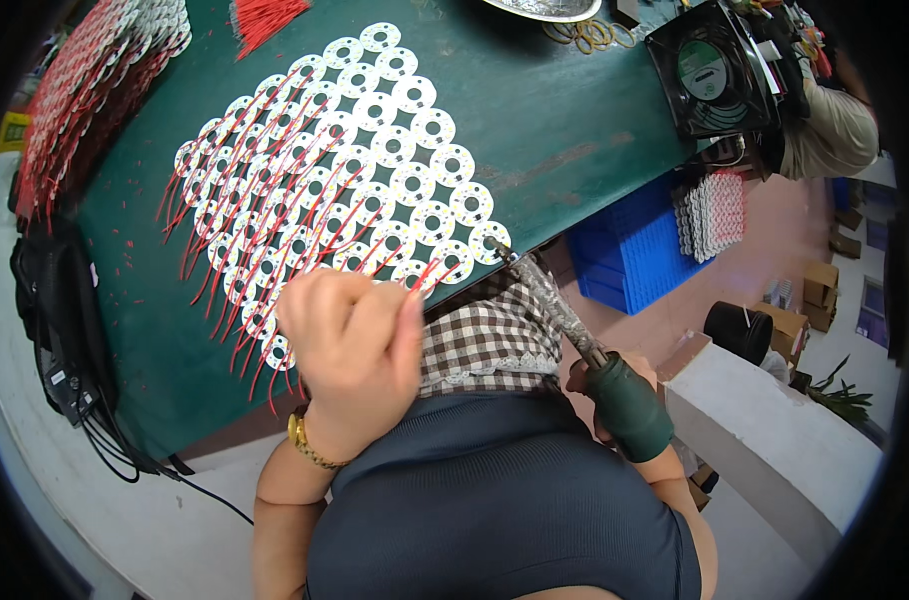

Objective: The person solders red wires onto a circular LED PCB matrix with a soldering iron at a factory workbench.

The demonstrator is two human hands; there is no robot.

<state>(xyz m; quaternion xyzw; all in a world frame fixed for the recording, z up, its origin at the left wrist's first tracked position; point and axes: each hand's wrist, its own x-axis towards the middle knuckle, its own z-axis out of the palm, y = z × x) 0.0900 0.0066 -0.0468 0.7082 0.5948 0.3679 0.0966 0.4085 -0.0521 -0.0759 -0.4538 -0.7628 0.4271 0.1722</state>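
Fingers of the left hand (350, 350), at lower centre of the frame, are curled into a near fist, and the thumb and forefinger pinch the end of a thin red wire (422, 274). A gold bracelet (307, 445) circles that wrist. To the right, the right hand (615, 400) is mostly hidden behind the dark green handle of a soldering iron (575, 335); it appears wrapped around the handle, though how tightly the fingers close cannot be told. The iron's grey shaft slants up and left, and its tip sits at the lower right edge of a sheet of round white LED boards (375, 160), just beside the pinched wire. A brown checked cloth (490, 335) lies below that edge, between the two hands. The sheet spreads across the green tabletop (555, 120) in the middle of the frame, with red leads trailing from its left rows. In the upper left lie more wired boards (95, 90). In the upper right stands a black fan (713, 70), and a blue crate (625, 250) sits on the floor below the table edge.
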